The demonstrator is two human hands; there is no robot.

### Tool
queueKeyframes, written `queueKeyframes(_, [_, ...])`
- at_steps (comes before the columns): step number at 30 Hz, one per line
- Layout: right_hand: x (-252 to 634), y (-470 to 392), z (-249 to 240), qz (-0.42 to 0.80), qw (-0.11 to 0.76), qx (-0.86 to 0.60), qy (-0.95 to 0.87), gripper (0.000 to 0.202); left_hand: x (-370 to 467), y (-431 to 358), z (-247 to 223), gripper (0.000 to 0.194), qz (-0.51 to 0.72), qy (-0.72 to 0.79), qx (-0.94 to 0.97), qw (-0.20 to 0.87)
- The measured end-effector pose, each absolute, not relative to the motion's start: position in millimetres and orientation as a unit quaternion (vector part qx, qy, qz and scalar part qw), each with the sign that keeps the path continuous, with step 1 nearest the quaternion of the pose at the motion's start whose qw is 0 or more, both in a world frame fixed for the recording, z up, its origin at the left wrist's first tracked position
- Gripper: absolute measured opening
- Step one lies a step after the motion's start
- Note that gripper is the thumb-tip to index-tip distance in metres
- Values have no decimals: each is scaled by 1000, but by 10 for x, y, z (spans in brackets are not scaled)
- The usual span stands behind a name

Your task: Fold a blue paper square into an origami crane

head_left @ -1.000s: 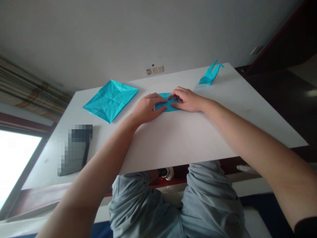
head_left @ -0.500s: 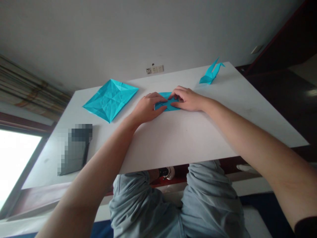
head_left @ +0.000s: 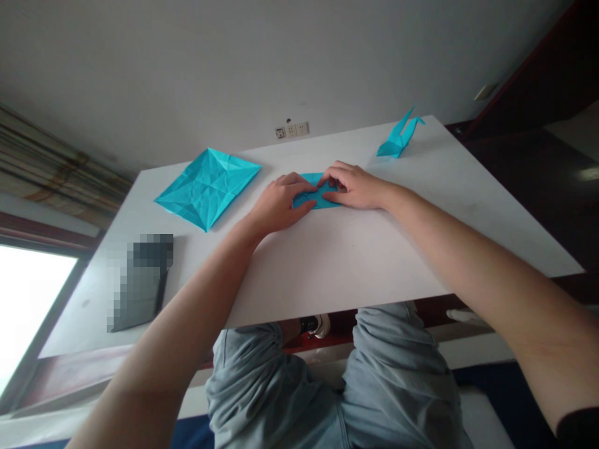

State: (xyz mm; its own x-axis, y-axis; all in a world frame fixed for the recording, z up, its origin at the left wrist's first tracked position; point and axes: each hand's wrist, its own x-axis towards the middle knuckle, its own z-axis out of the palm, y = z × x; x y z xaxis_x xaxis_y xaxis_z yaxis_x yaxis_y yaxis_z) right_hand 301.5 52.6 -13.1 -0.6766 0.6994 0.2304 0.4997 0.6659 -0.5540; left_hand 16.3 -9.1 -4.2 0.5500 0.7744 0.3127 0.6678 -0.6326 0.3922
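Note:
A folded blue paper [head_left: 311, 179] lies flat near the back middle of the white table [head_left: 337, 262]. My left hand [head_left: 283, 201] rests on its left end, thumb and fingers apart and pressing the paper. On the right end sits my right hand [head_left: 353, 186], its index fingertip and thumb on the paper and the other fingers curled. Both hands partly cover the sheet. To the left lies a creased blue square sheet [head_left: 208, 187], spread out. A blue paper crane [head_left: 399, 138] stands at the back right.
A dark, partly pixelated flat object [head_left: 143, 287] lies at the table's left. Behind the table, the wall has sockets [head_left: 292, 130]. A curtain [head_left: 56, 168] and a bright window [head_left: 32, 299] are on the left. My legs are below the front edge.

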Motion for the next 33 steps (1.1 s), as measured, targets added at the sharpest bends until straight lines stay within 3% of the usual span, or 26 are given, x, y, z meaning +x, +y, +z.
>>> queueKeyframes(33, [3022, 508, -121, 225, 215, -342, -887, 31, 163, -102, -57, 47, 202, 430, 874, 103])
